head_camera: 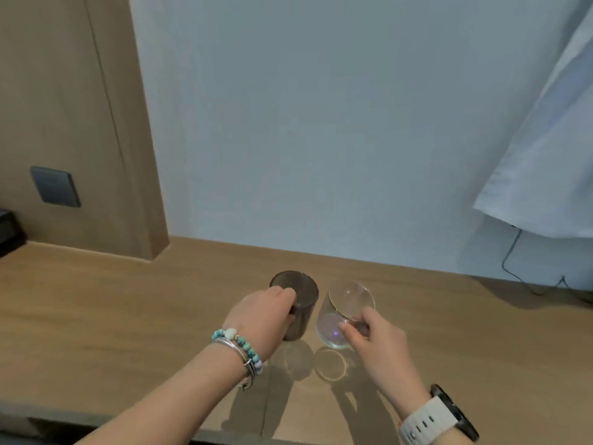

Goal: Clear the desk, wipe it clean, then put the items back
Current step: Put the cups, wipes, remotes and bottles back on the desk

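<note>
Dark glass [305, 295] and clear glass [349, 300] are side by side at lower centre, seemingly just off the desk [112, 316], judging by the ring shadows beneath. Left hand [260, 319] fingers curl round the dark glass; right hand [378, 338] pinches the clear glass's rim, tilting it. One glass per hand, probably to move both at once.

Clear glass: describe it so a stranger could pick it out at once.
Find the wooden desk below the wall. Near its middle are two glasses side by side. The clear glass is the right one, tilted and gold-rimmed, unlike the dark glass.
</note>
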Motion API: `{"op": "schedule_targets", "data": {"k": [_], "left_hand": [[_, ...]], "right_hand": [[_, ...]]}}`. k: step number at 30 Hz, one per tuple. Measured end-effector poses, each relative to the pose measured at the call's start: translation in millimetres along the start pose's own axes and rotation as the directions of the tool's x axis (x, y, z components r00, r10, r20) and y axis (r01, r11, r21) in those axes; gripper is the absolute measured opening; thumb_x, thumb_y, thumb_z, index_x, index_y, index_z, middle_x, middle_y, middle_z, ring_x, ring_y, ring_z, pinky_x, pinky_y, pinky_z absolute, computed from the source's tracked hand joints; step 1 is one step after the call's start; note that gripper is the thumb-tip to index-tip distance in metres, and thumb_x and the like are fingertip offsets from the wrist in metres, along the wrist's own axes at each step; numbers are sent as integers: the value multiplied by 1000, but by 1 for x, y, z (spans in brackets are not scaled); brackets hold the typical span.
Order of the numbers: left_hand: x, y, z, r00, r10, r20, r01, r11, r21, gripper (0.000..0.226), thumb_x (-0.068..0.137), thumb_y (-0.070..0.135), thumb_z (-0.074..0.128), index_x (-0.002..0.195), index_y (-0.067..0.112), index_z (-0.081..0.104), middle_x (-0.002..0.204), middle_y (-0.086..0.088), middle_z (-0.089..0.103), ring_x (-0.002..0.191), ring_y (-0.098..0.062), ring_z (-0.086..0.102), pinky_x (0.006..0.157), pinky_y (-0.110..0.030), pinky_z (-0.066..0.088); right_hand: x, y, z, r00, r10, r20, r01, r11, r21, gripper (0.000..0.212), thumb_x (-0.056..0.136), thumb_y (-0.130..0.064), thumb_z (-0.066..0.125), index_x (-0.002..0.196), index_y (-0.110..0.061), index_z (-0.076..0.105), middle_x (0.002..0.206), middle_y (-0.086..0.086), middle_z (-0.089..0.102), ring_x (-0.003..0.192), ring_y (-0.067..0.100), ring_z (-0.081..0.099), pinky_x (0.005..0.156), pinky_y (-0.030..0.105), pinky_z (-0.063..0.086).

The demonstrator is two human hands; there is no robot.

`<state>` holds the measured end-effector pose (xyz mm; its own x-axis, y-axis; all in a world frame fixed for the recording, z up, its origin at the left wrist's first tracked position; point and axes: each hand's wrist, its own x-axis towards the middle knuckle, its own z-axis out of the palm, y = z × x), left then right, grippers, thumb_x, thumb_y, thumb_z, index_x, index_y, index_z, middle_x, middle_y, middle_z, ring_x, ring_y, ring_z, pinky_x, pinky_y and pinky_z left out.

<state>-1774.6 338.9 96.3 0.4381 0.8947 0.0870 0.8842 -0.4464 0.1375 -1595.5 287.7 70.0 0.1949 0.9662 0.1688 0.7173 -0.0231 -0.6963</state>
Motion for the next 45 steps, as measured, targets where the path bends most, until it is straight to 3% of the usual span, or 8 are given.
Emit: {"op": "schedule_targets", "data": {"k": [7,18,22,26,32,39,45], "left_hand": [[58,136,36,980,194,49,-194,981,-12,17,98,29,39,105,16,47,110,-3,55,100,-25,55,80,-37,44],[171,264,80,921,380,88,-377,925,-42,17,98,26,38,106,13,47,110,-5,54,98,-27,52,79,-37,45],[205,309,89,901,425,93,-422,905,-48,19,97,27,40,109,14,47,113,-4,54,102,-26,51,80,-37,43],[232,356,100,884,461,76,-458,887,-59,20,97,28,40,110,15,47,113,-3,54,103,-25,51,81,-33,44],[264,444,124,889,456,52,-454,890,-33,21,97,29,40,113,16,48,113,-2,54,102,-22,52,81,-33,43],[277,568,145,944,325,64,-325,946,-13,22,98,31,38,115,19,48,113,1,54,103,-20,51,82,-30,43],[292,646,144,963,269,-5,-269,963,-30,22,98,32,37,113,19,48,113,3,53,103,-18,51,81,-28,40]], "right_hand": [[-11,111,-91,986,145,-87,-150,987,-51,34,90,-29,61,65,-29,38,65,-13,45,65,8,45,58,13,35],[39,227,-180,926,303,-224,-324,944,-64,25,90,-31,61,71,-24,46,71,-11,52,68,7,48,57,8,35],[52,266,-212,895,360,-262,-382,923,-37,22,88,-30,63,73,-21,50,71,-8,54,72,14,51,61,22,35],[56,305,-244,873,400,-279,-416,909,1,25,88,-31,63,69,-25,48,71,-7,56,69,11,52,60,23,39],[61,383,-296,861,433,-266,-426,901,83,19,87,-36,62,75,-24,54,76,-5,61,70,13,58,66,35,49],[66,478,-399,939,312,-142,-318,948,-26,23,88,-37,60,71,-27,47,74,-3,55,69,11,51,61,27,42],[77,527,-466,964,258,-67,-262,964,-50,16,89,-36,59,83,-22,54,78,-6,58,72,6,53,61,22,42]]}}
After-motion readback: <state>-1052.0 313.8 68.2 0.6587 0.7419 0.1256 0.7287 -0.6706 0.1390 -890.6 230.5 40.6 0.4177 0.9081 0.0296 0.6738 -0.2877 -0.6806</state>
